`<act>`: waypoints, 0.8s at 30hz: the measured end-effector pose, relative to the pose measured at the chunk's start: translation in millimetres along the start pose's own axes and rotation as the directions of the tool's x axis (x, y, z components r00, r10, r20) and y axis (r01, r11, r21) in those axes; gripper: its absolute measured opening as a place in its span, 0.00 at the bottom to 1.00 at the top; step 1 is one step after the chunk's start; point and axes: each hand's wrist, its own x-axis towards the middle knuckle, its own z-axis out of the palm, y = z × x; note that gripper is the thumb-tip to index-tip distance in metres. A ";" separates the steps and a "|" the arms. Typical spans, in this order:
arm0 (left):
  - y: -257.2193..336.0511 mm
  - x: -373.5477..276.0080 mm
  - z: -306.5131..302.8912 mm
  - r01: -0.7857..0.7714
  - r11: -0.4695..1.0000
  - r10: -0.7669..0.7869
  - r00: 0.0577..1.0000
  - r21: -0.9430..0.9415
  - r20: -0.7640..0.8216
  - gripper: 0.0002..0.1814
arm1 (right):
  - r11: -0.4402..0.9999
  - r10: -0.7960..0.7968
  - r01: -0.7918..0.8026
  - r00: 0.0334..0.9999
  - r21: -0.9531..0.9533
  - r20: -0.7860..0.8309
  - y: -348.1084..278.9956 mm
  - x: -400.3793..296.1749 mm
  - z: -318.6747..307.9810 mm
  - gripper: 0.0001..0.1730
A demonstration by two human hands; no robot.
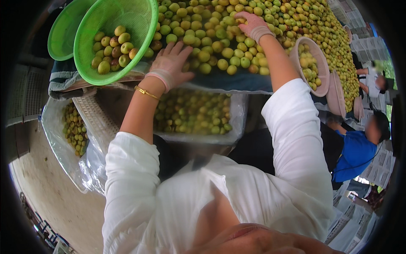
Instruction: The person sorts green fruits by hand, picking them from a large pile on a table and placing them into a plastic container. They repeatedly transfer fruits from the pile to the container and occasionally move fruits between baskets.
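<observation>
Green-yellow jujube-like fruits (pixel 227 52) lie loose over the cloth-covered table before me. My left hand (pixel 171 63), in a thin pinkish glove, rests with spread fingers at the near edge of the fruit, its fingertips touching some; nothing is held in it. Farther off and to the right, my right hand (pixel 252 25), gloved too, reaches over the pile with bent fingers around a fruit; whether it grips the fruit is unclear. A green mesh basket (pixel 139 50) with several green and reddish-brown fruits stands left of my left hand.
Another green basket (pixel 60 41) is at far left. A pink basket of fruit (pixel 323 63) stands right. Below the table edge is a plastic-lined crate (pixel 238 127) of fruit; a plastic-lined container (pixel 54 127) stands lower left. A person in blue (pixel 355 152) sits at right, another in white (pixel 372 82) beyond.
</observation>
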 end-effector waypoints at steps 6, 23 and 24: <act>1.0 15.3 -4.6 0.077 0.975 -0.096 0.992 -0.208 -0.081 0.37 | 0.814 -0.158 0.143 0.987 0.563 -0.022 -3.0 -50.9 -6.1 0.27; 3.6 26.3 20.0 0.048 0.999 -0.050 0.970 -0.014 -0.238 0.27 | -0.581 0.041 -0.111 0.985 0.806 0.165 -6.0 -167.8 17.3 0.21; 6.5 25.5 17.7 -0.015 1.000 0.008 0.948 -0.017 -0.319 0.26 | -0.594 0.054 -0.112 0.982 0.796 0.178 -4.2 -167.7 19.9 0.21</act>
